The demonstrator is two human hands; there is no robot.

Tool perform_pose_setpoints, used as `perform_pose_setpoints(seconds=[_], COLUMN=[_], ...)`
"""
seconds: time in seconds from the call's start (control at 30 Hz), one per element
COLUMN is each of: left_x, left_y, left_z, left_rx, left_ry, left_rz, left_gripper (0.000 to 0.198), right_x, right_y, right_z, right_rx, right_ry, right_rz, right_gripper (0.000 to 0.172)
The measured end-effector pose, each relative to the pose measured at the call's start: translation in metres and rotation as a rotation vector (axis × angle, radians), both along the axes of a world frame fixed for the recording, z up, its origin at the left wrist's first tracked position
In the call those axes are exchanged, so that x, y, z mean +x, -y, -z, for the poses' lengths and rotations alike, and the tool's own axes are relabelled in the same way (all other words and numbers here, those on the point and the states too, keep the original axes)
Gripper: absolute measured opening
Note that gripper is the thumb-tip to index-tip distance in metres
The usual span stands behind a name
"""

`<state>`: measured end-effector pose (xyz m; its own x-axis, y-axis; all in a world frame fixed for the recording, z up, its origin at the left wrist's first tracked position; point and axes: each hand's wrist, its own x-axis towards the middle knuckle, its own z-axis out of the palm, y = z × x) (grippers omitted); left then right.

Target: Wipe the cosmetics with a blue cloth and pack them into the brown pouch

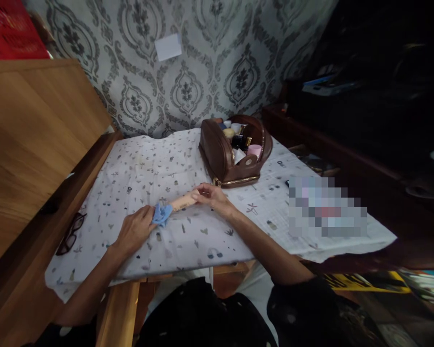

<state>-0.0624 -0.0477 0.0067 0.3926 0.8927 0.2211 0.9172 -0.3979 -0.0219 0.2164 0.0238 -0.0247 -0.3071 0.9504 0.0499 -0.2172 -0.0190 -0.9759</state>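
Cloth (162,215), one piece, is gripped in the left hand (136,226); the right hand (214,198) pinches one probable tube (183,203).

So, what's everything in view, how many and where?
Patterned fabric tablecloth: 1, white, centre
Zipped leathery bag: 1, brown, tablecloth's far side
Small rounded containers: several, pink, white, black, inside bag
Slim printed oblong item: 1, beige, in front of bag
Crumpled cloth: 1, light blue, at oblong item's end
Framed eyeglasses: 1 pair, dark, tablecloth's left edge
Pixelated item: 1, unclear, tablecloth's right
Patterned wallpaper: 1, grey, behind
Rectangular sheet: 1, white, on wallpaper
Wooden panel: 1, brown, left
Printed thing: 1, red, top left
Printed item: 1, yellow-black, lower right
Other clutter: uncountable, dark, right side
Dotted fabric top: 1, black, bottom
Left hand: 1, bare, holding cloth
Right hand: 1, bare, holding oblong item
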Motion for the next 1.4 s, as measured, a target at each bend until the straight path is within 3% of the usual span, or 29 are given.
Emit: perform_pose_setpoints(seconds=[0.17,0.3,0.4,0.53,0.63,0.83,0.97,1.1,1.27,1.4], left_x=[0.005,0.038,0.070,0.093,0.085,0.041,0.022,0.012,0.001,-0.003], left_y=[0.000,-0.012,-0.026,-0.036,-0.036,-0.024,-0.009,0.013,0.033,0.036], left_z=[-0.026,-0.049,-0.050,-0.039,-0.031,-0.010,0.007,0.016,0.017,-0.004], left_rx=[-0.096,-0.185,-0.245,-0.327,-0.318,-0.301,-0.142,0.059,0.113,-0.066], left_ry=[0.213,0.391,0.474,0.386,0.301,0.298,0.258,0.115,0.031,0.165], left_rz=[-0.033,-0.088,-0.012,0.178,0.151,0.098,0.140,0.204,0.204,0.137], left_gripper=[0.041,0.045,0.053,0.041,0.037,0.039,0.050,0.046,0.035,0.023], right_x=[0.002,0.003,0.003,0.004,0.004,0.003,0.003,0.004,0.004,0.005], right_y=[-0.002,0.000,0.001,0.002,0.002,0.003,0.003,0.002,0.001,0.000], right_z=[0.002,-0.001,-0.003,-0.005,-0.005,-0.006,-0.006,-0.005,-0.003,0.000], right_rx=[0.080,0.123,0.131,0.152,0.130,0.117,0.127,0.107,0.104,0.071], right_ry=[-0.070,-0.067,-0.069,-0.093,-0.092,-0.094,-0.064,-0.040,-0.010,0.028], right_rz=[0.001,-0.028,-0.050,-0.068,-0.071,-0.069,-0.059,-0.035,-0.026,-0.001], right_gripper=[0.044,0.043,0.043,0.040,0.039,0.040,0.039,0.041,0.044,0.047])
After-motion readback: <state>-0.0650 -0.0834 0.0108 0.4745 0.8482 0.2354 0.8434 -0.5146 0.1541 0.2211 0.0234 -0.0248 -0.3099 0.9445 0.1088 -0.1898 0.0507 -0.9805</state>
